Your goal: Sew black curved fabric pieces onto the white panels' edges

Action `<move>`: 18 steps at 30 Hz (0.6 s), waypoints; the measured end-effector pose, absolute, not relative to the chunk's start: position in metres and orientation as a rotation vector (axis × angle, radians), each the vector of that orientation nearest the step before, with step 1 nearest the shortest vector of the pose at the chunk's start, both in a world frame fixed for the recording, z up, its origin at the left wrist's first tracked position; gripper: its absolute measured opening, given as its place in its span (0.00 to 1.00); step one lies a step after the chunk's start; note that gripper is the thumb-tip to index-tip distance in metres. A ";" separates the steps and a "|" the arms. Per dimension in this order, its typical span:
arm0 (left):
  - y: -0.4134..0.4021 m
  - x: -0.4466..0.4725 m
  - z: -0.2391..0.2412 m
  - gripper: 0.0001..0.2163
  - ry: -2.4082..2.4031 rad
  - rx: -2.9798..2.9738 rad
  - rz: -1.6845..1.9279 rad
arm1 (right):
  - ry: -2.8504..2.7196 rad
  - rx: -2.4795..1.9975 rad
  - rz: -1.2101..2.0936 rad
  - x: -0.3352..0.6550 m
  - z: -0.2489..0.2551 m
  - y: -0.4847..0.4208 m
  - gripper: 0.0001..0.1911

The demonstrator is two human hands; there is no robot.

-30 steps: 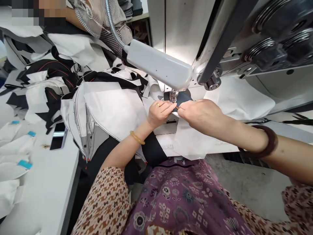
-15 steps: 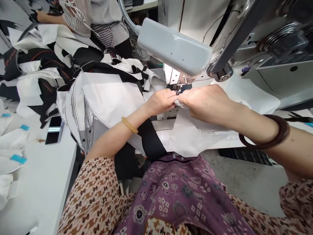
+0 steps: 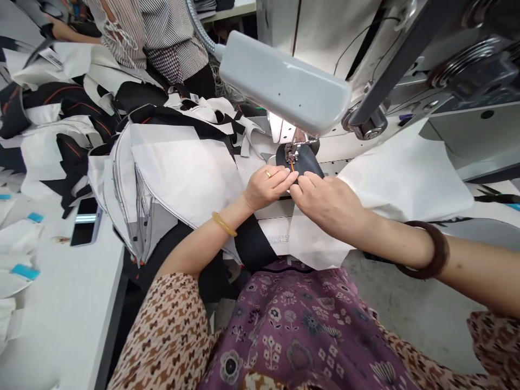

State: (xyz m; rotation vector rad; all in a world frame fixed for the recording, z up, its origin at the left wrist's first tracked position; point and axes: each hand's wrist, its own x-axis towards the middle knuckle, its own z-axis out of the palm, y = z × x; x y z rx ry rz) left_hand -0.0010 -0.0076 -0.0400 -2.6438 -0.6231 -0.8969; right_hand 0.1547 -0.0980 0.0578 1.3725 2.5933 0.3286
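Left hand [image 3: 268,187] and right hand [image 3: 325,200] each pinch the near edge of the dark navy fabric piece [image 3: 306,160], which lies under the steel presser foot [image 3: 291,154]. Advisable: hold the edge flat and keep fingertips clear of the needle. The white counter [image 3: 60,303] at left carries a black phone [image 3: 85,227]. Black-and-white cut pieces [image 3: 81,119] are heaped beyond. A person in a striped top [image 3: 170,27] stands behind.

No words or numbers can be read here. The white cloth [image 3: 320,244] in the middle has a small grey print near its front edge, but it is too tiny to make out. A white tag [image 3: 51,55] on the far cloth pile [image 3: 81,108] has dark marks, too blurry to read.
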 end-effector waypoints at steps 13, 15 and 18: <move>-0.004 -0.002 -0.049 0.12 -0.789 -2.668 -1.107 | 2.463 1.577 0.367 0.136 0.055 -0.105 0.13; -0.012 -0.007 -0.045 0.12 -0.785 -2.680 -1.048 | 2.393 1.604 0.233 0.135 0.048 -0.114 0.10; -0.032 -0.003 -0.038 0.13 -0.944 -2.651 -1.073 | 2.375 1.618 -0.046 0.144 0.035 -0.123 0.17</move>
